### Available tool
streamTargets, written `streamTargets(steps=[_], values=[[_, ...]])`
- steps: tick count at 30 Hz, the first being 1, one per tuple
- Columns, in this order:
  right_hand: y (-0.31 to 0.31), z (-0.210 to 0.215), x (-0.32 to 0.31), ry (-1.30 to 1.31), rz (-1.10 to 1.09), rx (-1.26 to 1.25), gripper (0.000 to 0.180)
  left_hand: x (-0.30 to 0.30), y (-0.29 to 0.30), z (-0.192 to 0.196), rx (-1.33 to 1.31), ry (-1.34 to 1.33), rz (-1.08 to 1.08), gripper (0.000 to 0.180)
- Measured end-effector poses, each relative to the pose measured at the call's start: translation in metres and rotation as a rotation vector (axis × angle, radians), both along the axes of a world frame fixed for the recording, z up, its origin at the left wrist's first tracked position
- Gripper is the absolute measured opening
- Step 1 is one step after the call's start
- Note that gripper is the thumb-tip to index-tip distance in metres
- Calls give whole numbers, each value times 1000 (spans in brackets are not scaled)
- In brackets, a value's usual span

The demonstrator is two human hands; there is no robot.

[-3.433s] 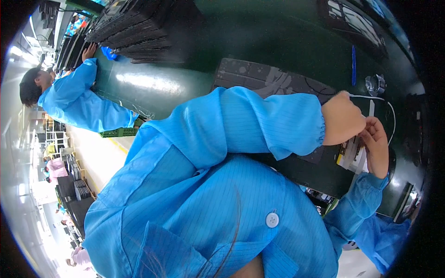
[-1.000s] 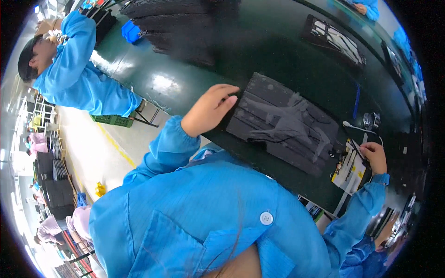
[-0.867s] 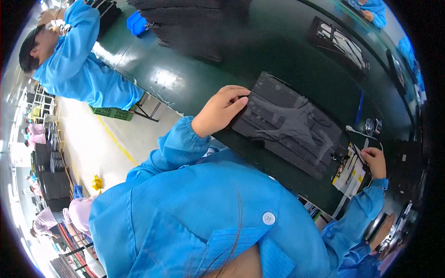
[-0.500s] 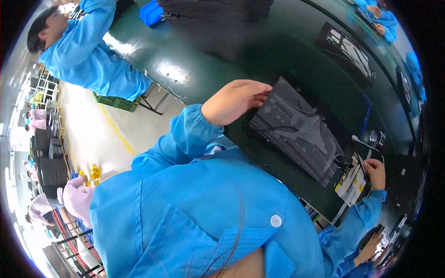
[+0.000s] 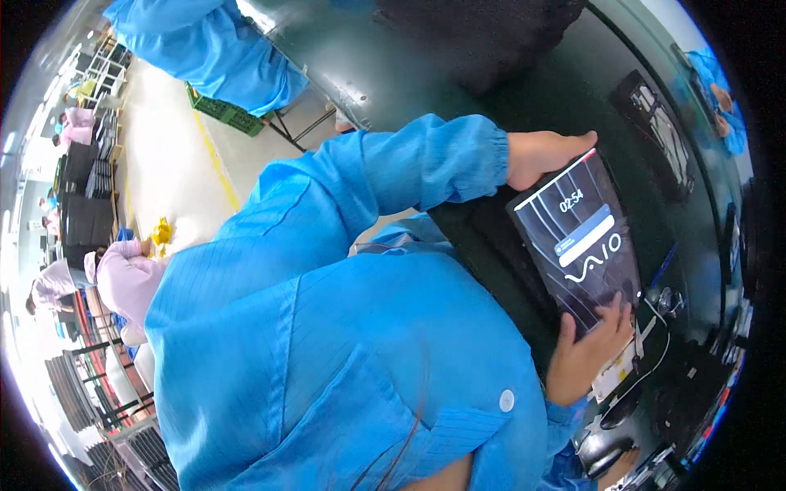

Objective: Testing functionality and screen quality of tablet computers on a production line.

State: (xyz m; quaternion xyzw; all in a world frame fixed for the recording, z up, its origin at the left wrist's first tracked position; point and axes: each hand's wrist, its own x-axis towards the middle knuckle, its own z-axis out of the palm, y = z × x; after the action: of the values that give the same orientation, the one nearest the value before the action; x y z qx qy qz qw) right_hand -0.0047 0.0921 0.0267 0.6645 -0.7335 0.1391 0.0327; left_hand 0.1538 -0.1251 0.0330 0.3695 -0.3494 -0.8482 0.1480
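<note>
A thin LCD screen panel (image 5: 573, 237) is lit, showing a dark picture with white marks and a pale blue box. It stands at a slant over the dark green table, its face toward me. At its far end my left hand (image 5: 547, 155) grips the edge, thumb stretched along the corner. My right hand (image 5: 589, 356) is at the near end, fingers spread over the bottom edge of the screen and slightly blurred; whether they touch it I cannot tell. Beside that hand, a small board with yellow parts (image 5: 616, 372) is partly covered. A white cable (image 5: 665, 348) runs next to it.
Another dark panel piece (image 5: 655, 131) with white strips lies at the far right. Black sheeting (image 5: 483, 37) covers the table's far part. A blue pen-like stick (image 5: 665, 263) lies right of the screen. A co-worker in a blue smock (image 5: 213, 53) sits at far left.
The panel surface was dark and lay flat; now a lit screen faces me, tilted up. My left hand reached further right, and my right hand moved from the small board to the screen's near edge.
</note>
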Motion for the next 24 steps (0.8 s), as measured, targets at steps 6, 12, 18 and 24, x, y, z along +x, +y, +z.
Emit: streamTargets(steps=[6, 12, 18, 24], values=[[-38, 0, 31, 32, 204, -16, 64, -32, -11, -22, -71, 29, -5, 52], [-54, 4, 14, 40, 160, -118, 63, -40, -25, -30, -100, 100, 22, 53], [-47, -3, 8, 90, 227, -58, 35, -35, -25, -32, -76, 151, -25, 53], [-60, -7, 25, 62, 227, -43, 34, -32, -22, -27, -130, 105, -68, 58]])
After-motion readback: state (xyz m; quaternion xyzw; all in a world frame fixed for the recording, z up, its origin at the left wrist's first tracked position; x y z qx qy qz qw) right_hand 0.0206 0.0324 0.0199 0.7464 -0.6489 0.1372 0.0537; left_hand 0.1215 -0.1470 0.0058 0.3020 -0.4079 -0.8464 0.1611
